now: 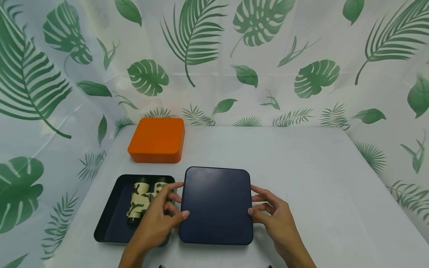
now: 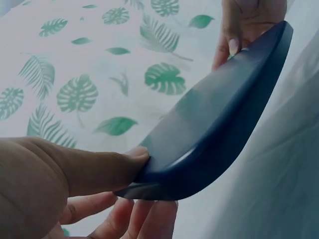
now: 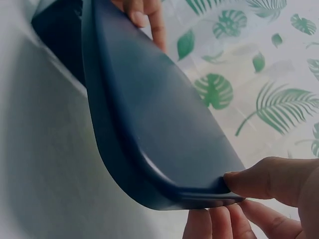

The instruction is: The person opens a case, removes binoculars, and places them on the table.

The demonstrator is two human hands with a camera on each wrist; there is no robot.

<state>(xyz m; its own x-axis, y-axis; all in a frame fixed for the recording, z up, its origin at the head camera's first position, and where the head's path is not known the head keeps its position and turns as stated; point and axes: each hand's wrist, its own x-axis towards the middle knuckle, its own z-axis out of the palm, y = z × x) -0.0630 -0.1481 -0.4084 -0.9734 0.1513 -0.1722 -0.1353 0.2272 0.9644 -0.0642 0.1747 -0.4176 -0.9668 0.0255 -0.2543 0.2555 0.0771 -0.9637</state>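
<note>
A dark blue square lid [image 1: 216, 205] with rounded corners is held between both hands, its smooth outer face up. My left hand [image 1: 160, 212] pinches its left edge, thumb on the top face and fingers beneath the rim, as the left wrist view shows. On the opposite edge my right hand [image 1: 275, 213] grips the same way, thumb [image 3: 249, 180] above and fingertips [image 3: 199, 224] below. Left of the lid stands an open dark box [image 1: 112, 219]. Inside it lie camouflage-patterned binoculars [image 1: 137, 197], partly hidden behind my left hand.
An orange rectangular box [image 1: 156, 140] stands at the back left, behind the open dark box. White cloth covers the table [image 1: 321, 178]. A white curtain [image 1: 214, 44] printed with green leaves hangs along the back and sides.
</note>
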